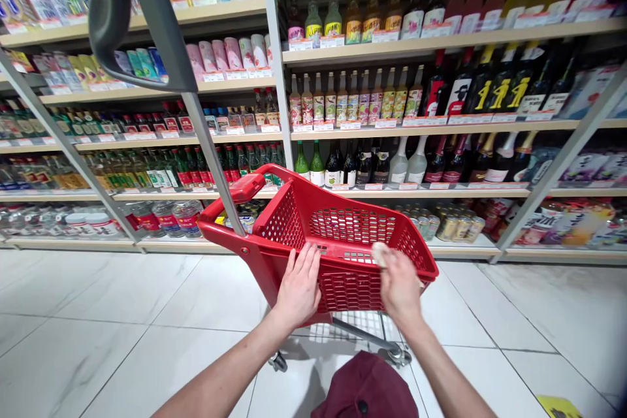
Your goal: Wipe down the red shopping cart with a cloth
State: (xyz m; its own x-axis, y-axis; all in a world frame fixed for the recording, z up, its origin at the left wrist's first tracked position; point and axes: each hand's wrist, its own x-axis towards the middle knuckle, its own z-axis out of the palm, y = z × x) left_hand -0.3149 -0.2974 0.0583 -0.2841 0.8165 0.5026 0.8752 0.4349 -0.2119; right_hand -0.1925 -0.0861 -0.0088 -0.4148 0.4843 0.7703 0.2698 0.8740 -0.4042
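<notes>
Head view, the only one; landmark is the red shopping cart [351,292]. Progress, best judgement: hand-and-wad work along the cart's near rim looks under way, since the white wad [377,253] is in hand right at that rim. Which parts of the cart are done: can't tell, nothing marks off handled from unhandled plastic. What's left: also can't tell from one frame; wad is out of the fingers nowhere, so this reads as mid-action.

Grip. Left hand [300,284]: on the cart's near rim, toward its handle end; fingers extended and close together, laid over the edge, palm down, nothing pinched. Right hand [401,281]: at the same near rim, toward the cart's far-from-handle end; fingers curled, pinching the white wad, which sticks out at the fingertips. Hand is blurred, thumb hidden, so exact finger placement unclear; wad's contact with the rim can't be confirmed.

Around the cart: gray pole [211,163] rises from its handle end, with a gray loop handle [169,26] on top. Wheels [400,357] below it on white floor tiles [112,353]. Maroon cloth item [367,388] in front of its near side. Bottle shelves [421,123] behind it.
</notes>
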